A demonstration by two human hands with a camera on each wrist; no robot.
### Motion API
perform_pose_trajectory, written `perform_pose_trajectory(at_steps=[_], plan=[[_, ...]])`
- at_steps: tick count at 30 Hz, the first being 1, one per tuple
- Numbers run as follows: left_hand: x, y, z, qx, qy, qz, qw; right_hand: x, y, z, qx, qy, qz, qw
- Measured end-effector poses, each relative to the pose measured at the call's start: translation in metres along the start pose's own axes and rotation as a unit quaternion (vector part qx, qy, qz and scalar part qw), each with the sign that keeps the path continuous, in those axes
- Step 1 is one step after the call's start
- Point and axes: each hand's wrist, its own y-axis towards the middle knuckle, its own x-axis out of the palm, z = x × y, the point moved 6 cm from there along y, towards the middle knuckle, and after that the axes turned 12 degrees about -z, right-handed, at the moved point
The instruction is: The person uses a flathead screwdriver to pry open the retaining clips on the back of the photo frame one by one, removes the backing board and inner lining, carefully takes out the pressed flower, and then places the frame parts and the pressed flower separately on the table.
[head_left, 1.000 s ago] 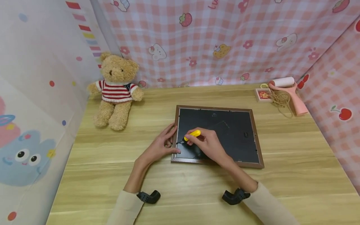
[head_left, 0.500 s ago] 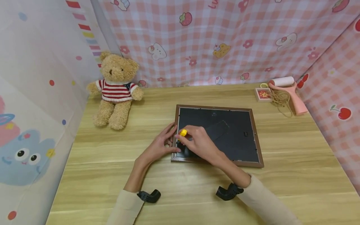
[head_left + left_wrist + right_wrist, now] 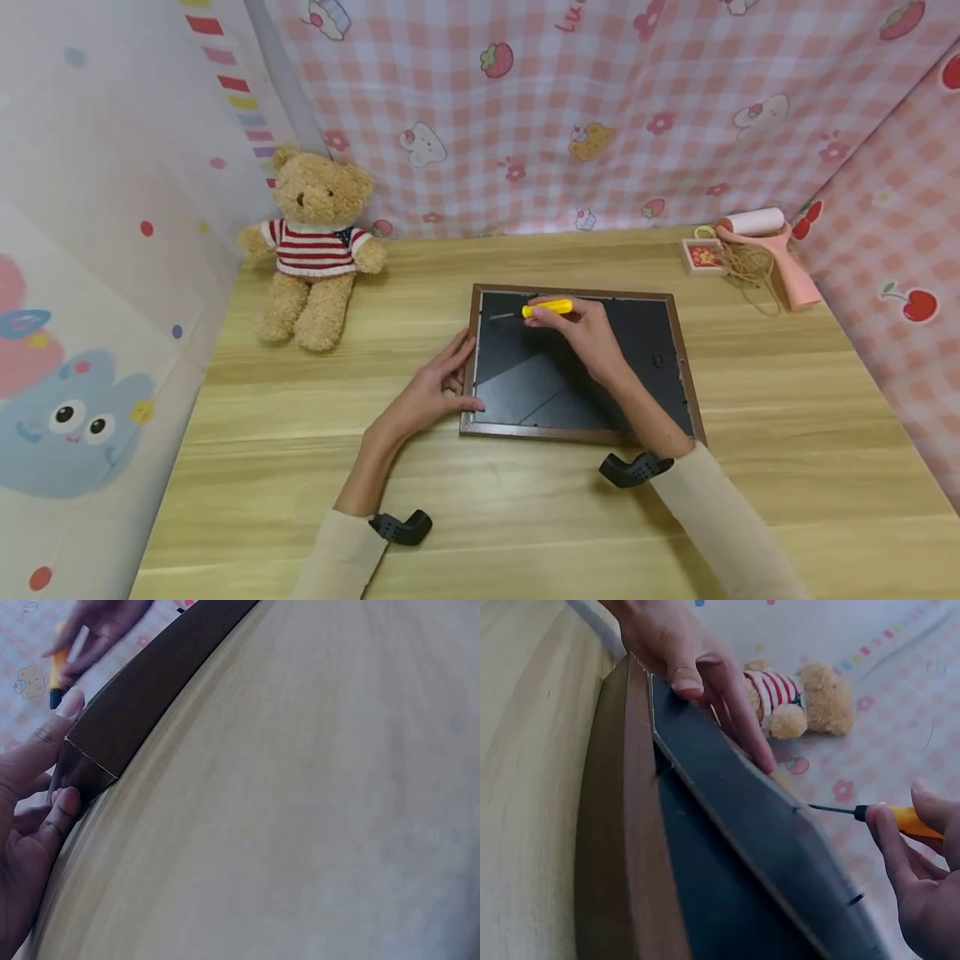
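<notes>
A brown picture frame (image 3: 517,431) lies face down on the table, its black backing (image 3: 637,333) upward. Small dark tabs (image 3: 856,899) stick out along its inner edge. My left hand (image 3: 431,396) grips the frame's left side, thumb over the rim and fingers along the outside. My right hand (image 3: 592,333) holds a yellow-handled screwdriver (image 3: 551,308) above the backing's upper left part. Its thin shaft points left; whether the tip touches anything, I cannot tell. In the right wrist view, a pale-edged strip (image 3: 727,787) crosses the dark backing.
A teddy bear (image 3: 315,250) in a striped sweater sits at the table's back left. At the back right lie a pink slingshot-shaped thing (image 3: 787,262), a white roll (image 3: 753,221), twine (image 3: 750,265) and a small box (image 3: 702,256). Patterned cloth (image 3: 465,108) hangs behind.
My right hand first moved left with the screwdriver to the frame's left edge, then lifted back, up and right. My left hand has stayed on the frame. The head view has shifted slightly.
</notes>
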Motion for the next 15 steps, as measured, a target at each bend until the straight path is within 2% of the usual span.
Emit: perform_pose_trajectory(at_steps=[6, 15], plan=[[-0.001, -0.001, -0.002, -0.008, -0.001, -0.009, 0.9999, -0.001, 0.009, 0.026, 0.036, 0.058, -0.002, 0.998], [0.0, -0.002, 0.0, -0.008, -0.004, -0.005, 0.9999, 0.003, 0.02, 0.031, 0.037, 0.079, -0.011, 0.996]])
